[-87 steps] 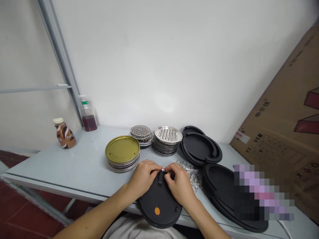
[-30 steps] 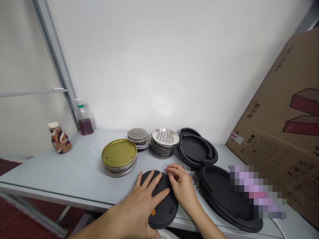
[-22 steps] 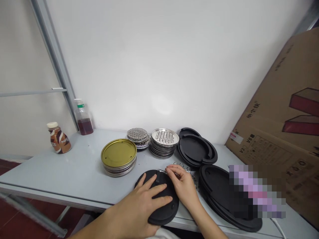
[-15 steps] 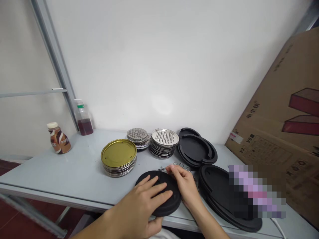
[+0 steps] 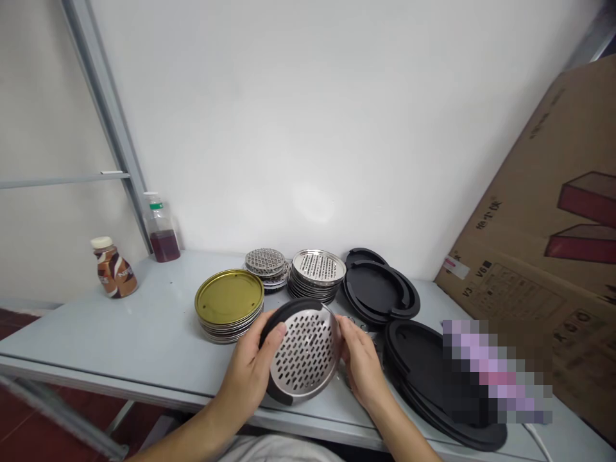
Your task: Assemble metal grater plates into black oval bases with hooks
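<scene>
A round metal grater (image 5: 305, 353) with slotted holes and a black rim on its left side is tilted up above the front of the table. My left hand (image 5: 248, 366) grips the black rim, thumb over the front edge. On the opposite edge, my right hand (image 5: 359, 356) holds the bare metal side, its fingertips partly hidden behind. Small metal rings (image 5: 364, 328) lie behind my right hand. Just beyond the grater stand a stack of gold-topped discs (image 5: 231, 296) and a stack of silver grater discs (image 5: 318, 267).
Patterned grater discs (image 5: 265, 260) are piled at the back. Black round trays (image 5: 378, 289) and more black trays (image 5: 433, 372) lie to the right, beside a blurred purple item (image 5: 495, 372) and a large cardboard box (image 5: 543, 256). Two bottles (image 5: 115, 268) stand left.
The black disc that lay flat under my left hand is now raised and turned, showing a metal grater face. My left hand has moved to its left rim, my right to its right edge.
</scene>
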Motion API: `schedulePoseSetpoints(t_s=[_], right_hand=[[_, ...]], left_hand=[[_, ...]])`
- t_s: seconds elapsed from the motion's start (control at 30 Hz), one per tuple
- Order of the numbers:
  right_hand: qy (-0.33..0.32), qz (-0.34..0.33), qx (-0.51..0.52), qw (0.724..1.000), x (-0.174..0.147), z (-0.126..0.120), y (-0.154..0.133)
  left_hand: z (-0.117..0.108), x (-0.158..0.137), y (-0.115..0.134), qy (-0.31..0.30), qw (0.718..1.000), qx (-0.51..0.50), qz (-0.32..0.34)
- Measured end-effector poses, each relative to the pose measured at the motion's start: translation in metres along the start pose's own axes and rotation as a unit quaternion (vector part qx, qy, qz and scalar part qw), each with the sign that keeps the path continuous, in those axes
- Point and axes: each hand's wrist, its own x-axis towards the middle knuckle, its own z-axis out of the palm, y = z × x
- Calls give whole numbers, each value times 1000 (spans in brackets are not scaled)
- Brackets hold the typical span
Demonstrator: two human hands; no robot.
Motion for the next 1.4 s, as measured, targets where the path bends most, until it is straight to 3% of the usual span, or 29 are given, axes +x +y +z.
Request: schedulePoseSetpoints(t_s=[0.13,0.23,0.37,0.43,0.7,1.0,1.23,1.33,1.4], right_hand=[[-69,61,63,994,-4,1,-3],[-71,74,78,992,-6,0,-4],[-28,58,60,996,-6,-2,0],[-23,58,43,997,-6,-2,0],[-32,67,2,997,-5,0,-6],[-13,48,-51,998,-5,-3,-3],[10,84,29,996,-4,-1,-5],[19,124,66,990,-4,0,-8],[23,142,90,985,-3,0,-9]], left_hand=[[3,9,-12,103,970,-140,-169],[1,13,-10,96,950,-196,-225],[-1,11,-2,-55,958,-213,-184],[0,9,-3,-93,967,-185,-152],[10,8,-27,-86,972,-190,-113],[15,3,-28,-97,966,-219,-94],[-3,10,-6,-132,980,-99,-111],[-14,12,8,-205,959,-115,-159],[-19,12,16,-220,942,-160,-195]])
